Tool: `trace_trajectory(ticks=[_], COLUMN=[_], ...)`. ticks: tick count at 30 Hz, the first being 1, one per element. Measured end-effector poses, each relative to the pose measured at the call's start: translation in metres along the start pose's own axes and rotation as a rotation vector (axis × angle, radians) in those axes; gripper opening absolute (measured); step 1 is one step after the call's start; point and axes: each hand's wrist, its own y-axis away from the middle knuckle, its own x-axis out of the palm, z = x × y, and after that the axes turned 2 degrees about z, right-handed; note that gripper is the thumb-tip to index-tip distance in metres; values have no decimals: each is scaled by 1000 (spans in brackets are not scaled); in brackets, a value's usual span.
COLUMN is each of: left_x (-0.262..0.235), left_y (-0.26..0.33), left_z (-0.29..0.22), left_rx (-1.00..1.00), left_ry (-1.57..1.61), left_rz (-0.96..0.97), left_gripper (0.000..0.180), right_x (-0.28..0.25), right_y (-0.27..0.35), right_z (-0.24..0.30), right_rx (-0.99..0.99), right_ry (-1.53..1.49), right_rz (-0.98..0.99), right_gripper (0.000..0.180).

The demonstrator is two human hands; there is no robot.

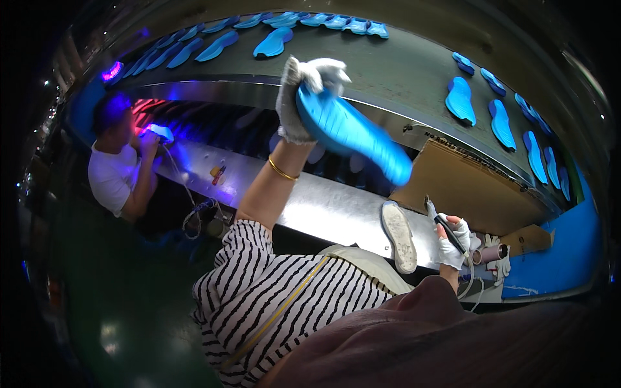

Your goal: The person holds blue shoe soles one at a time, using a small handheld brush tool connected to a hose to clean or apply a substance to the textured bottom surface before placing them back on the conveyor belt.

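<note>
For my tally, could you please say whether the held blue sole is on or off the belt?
Off: the left hand holds the blue sole up in front of the belt.

dark printed lettering [460, 152], upside down, along the upper edge of brown cardboard [462, 194]

Up top, a wide, dark grey-green flat belt [394, 61] carries bright blue foot-shaped soles [460, 101], lined up thickly along its far left stretch, more loosely scattered over on the right. Below runs a long, shiny silver metal table [330, 207]: towards its right end lies a scuffed off-white foot-shaped piece [400, 237], and well left, a small red-and-yellow object [217, 173].
</note>
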Motion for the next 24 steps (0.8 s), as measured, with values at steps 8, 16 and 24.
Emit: trace_trajectory(ticks=[8, 16, 24], left_x=[13, 31, 46], left_y=[132, 152, 180], left_z=[50, 44, 95], left_rx=[-897, -964, -921], left_ry=[716, 777, 345], left_rz=[-348, -533, -607], left_gripper=[77, 86, 82], right_x=[31, 93, 125], right_y=[6, -20, -22], right_z=[12, 52, 48], right_rx=[60, -2, -255], right_ry=[-146, -70, 65], right_rz=[62, 196, 172], right_gripper=[24, 20, 18])
